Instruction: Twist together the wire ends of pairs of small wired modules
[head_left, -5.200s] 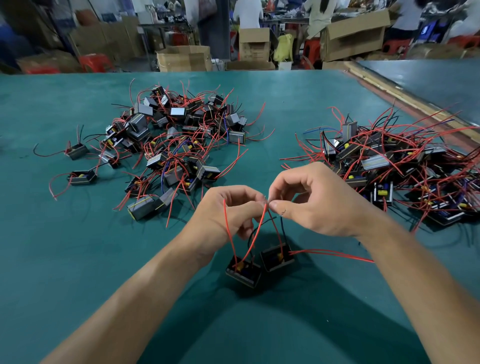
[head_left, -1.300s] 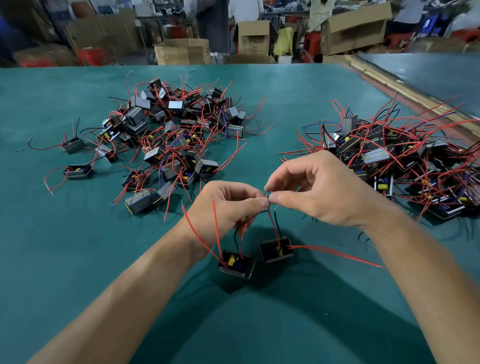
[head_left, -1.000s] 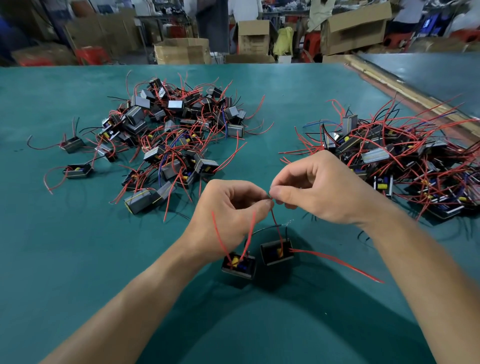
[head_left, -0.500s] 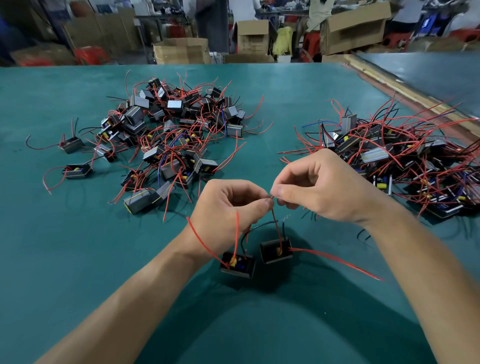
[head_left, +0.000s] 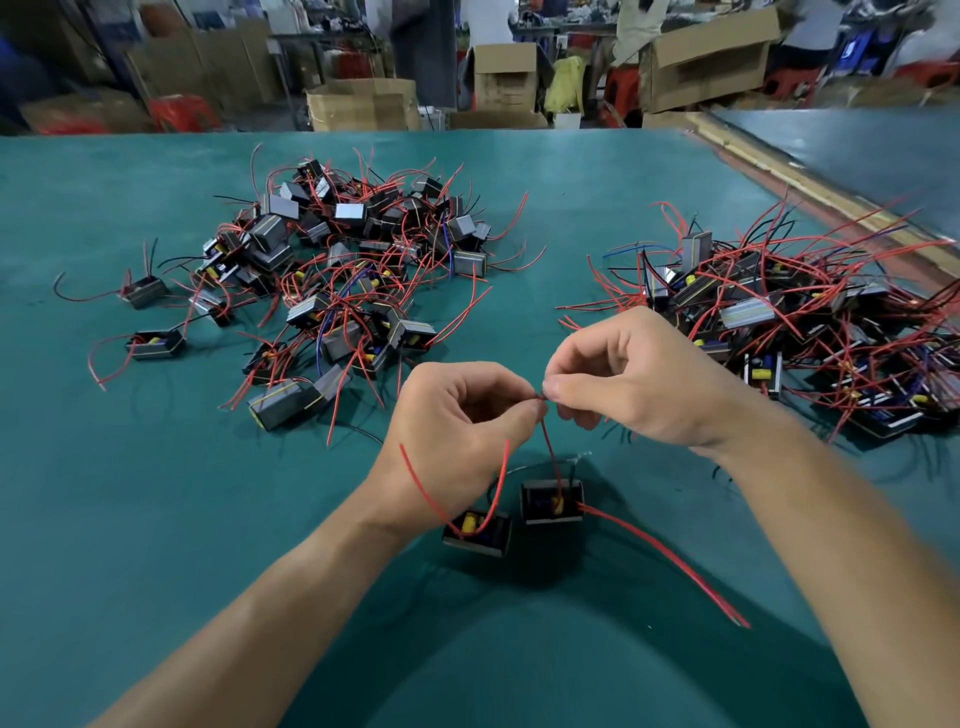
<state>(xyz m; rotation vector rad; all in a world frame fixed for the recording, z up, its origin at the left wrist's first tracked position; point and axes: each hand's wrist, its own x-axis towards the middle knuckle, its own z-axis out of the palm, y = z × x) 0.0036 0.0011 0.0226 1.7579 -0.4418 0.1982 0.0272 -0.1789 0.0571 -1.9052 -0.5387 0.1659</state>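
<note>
Two modules (head_left: 477, 532) (head_left: 551, 501) lie side by side on the table (head_left: 156, 519), near the person. Their red wires (head_left: 545, 436) rise to the hands. The left hand (head_left: 457, 415) and right hand (head_left: 634, 379) both pinch the wire ends between them. Module piles (head_left: 343, 270) (head_left: 810, 317) lie behind.

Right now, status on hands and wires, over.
Left hand, right hand both pinching red wire ends. Left module, right module beneath. Nothing obstructing.
</note>
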